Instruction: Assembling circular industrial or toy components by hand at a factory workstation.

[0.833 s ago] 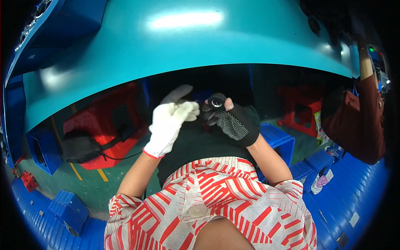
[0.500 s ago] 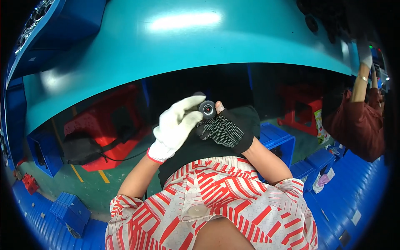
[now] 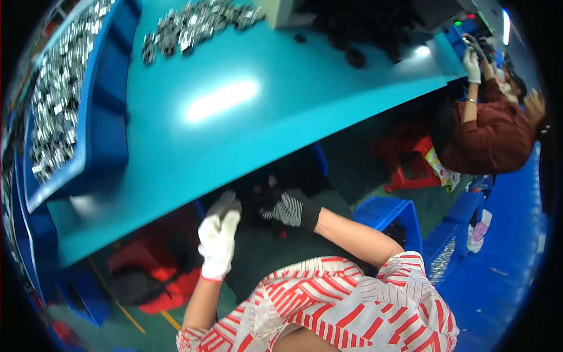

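Observation:
My left hand (image 3: 218,242), in a white knit glove with a red cuff edge, is raised in front of the table's near edge. Its fingers are closed around a blurred dark grey piece (image 3: 223,203) whose kind I cannot make out. To its right, over my dark lap, is my right hand (image 3: 293,210) in a black glove with light grip dots and bare fingertips. Motion and the dark background smear its fingers, so whether they hold anything is hidden. The two hands are apart.
A teal table (image 3: 193,146) spans the front. On it are shiny metal parts (image 3: 193,26) and black round parts (image 3: 355,57); a blue bin (image 3: 88,126) of metal pieces stands left. Red stools (image 3: 410,167) and a blue crate (image 3: 384,214) are below. A co-worker (image 3: 489,135) sits right.
The view has swung, bringing more of the table and bins in. My hands, formerly together at a black ring-shaped part, have separated; that part no longer shows clearly.

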Motion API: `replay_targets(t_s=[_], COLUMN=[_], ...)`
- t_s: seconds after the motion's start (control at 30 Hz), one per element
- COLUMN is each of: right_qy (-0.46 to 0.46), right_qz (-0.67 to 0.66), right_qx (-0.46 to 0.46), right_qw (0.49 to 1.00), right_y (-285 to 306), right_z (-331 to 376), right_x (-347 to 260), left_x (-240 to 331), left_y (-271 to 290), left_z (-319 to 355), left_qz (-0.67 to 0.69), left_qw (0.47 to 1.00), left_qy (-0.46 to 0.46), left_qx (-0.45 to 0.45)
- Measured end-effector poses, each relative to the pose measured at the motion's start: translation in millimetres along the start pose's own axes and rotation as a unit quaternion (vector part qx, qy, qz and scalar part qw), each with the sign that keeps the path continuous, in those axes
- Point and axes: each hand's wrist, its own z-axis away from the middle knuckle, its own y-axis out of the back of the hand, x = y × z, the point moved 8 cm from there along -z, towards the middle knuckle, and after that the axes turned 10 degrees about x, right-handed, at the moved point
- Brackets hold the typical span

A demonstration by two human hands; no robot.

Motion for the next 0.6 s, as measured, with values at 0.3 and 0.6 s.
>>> replay_targets(t_s=[0.3, 0.6], right_qy=[0.254, 0.293], right_qz=[0.237, 0.697], right_qx=[0.084, 0.296], right_qw=[0.934, 0.584], right_y=[-5, 31], right_z=[31, -139], right_x=[-280, -471], left_x=[154, 164], left_y=[-18, -32], left_z=[35, -24], left_qz=[-0.157, -0.16], left_qw=[0.856, 0.907], left_qy=[-0.493, -0.387], left_qx=[-0.02, 0.047])
